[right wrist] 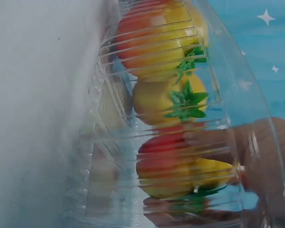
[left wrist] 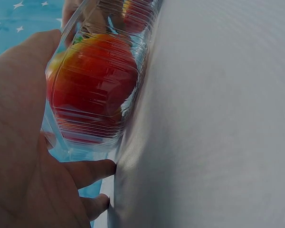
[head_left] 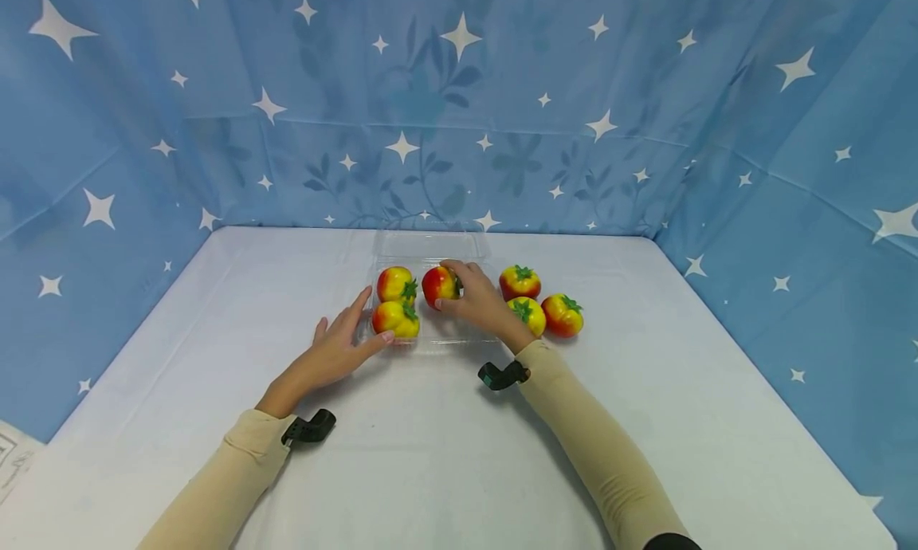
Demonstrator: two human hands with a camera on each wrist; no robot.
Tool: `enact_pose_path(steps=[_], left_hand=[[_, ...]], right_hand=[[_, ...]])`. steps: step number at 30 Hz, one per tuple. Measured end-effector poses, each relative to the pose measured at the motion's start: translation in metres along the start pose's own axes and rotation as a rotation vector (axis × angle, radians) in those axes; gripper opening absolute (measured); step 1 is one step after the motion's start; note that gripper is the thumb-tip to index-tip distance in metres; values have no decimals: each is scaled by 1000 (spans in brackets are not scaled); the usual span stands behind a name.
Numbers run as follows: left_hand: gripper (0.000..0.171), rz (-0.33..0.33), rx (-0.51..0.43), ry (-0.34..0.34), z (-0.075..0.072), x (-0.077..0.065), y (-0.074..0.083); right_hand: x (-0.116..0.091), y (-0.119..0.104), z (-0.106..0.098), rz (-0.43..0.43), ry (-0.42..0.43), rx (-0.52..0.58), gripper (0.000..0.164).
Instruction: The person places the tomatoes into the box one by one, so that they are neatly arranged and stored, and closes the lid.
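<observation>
Pinching a red-and-yellow fruit [head_left: 434, 286], the right hand [head_left: 484, 301] reaches into a clear clamshell [head_left: 453, 333]; the left hand [head_left: 334, 354] is spread alongside.

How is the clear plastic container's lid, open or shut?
Open: in the head view, the lid lies behind the container, whose top is uncovered where the right hand grips a round red and yellow fruit.

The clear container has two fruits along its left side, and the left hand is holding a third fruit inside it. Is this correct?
Wrong hand: the head view shows the right hand holding the third fruit inside the clear container, with two fruits along its left side.
</observation>
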State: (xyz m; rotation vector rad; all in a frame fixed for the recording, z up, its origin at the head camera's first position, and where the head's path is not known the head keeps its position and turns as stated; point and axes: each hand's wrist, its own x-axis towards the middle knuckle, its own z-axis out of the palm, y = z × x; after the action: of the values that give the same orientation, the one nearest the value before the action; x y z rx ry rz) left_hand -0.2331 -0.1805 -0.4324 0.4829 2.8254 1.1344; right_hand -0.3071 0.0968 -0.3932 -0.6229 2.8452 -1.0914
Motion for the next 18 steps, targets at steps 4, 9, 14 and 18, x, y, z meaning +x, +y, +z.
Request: enact_pose_path(steps=[4,9,14,18], left_hand=[[98,-1,4,3,-1,0,1],[98,-12,0,1,-1,-1,3],[98,-16,-4,0,-1,0,3],[98,-16,-4,-1,0,0,3]], right_hand=[[2,1,1,5,1,-5,72],[5,3,4,-6,-6,-37,71],[7,4,6,-7,-5,-60,75],[7,3,7,-10,-3,-68,76]])
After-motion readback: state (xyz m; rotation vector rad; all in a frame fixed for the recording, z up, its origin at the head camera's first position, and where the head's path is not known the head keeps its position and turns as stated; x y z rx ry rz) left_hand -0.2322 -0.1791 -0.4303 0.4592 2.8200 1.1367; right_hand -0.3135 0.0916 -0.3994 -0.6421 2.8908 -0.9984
